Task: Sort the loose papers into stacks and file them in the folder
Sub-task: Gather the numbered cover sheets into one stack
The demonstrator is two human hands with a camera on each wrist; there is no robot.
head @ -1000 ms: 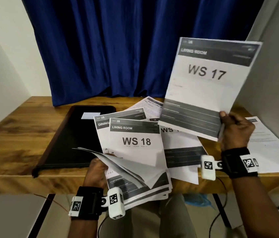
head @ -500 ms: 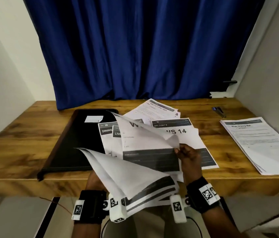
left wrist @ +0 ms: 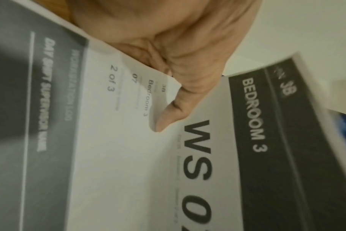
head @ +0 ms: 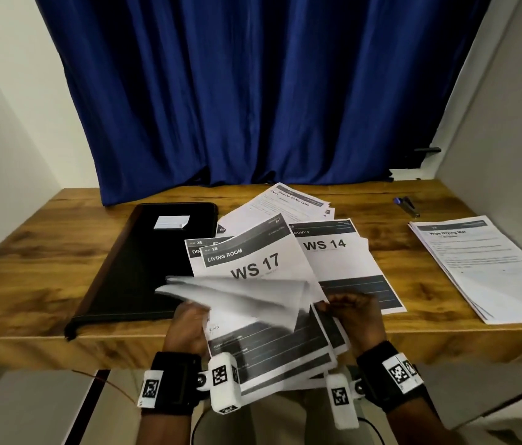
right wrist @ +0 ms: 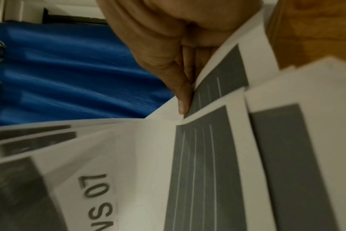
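A closed black folder (head: 144, 261) lies on the left of the wooden table (head: 44, 252). Loose printed sheets fan out beside it, "WS 17" (head: 253, 261) on top and "WS 14" (head: 333, 248) to its right. My left hand (head: 189, 319) grips a bundle of sheets (head: 269, 351) over the table's front edge, with some pages bent upward. In the left wrist view my left hand (left wrist: 168, 109) has its thumb tucked between pages of a "WS 07" sheet (left wrist: 198, 171). My right hand (head: 352, 313) pinches the lower right edge of the WS 17 sheet, thumb against fingers (right wrist: 185, 93).
A squared stack of text pages (head: 478, 268) lies at the table's right end. A small dark stapler (head: 407, 205) sits behind it. More text pages (head: 288, 203) lie at the back centre. A blue curtain (head: 253, 91) hangs behind the table; walls close in both sides.
My right hand has brought the WS 17 sheet down from head height and laid it over the WS 18 sheet. The left hand still holds its bundle at the front edge.
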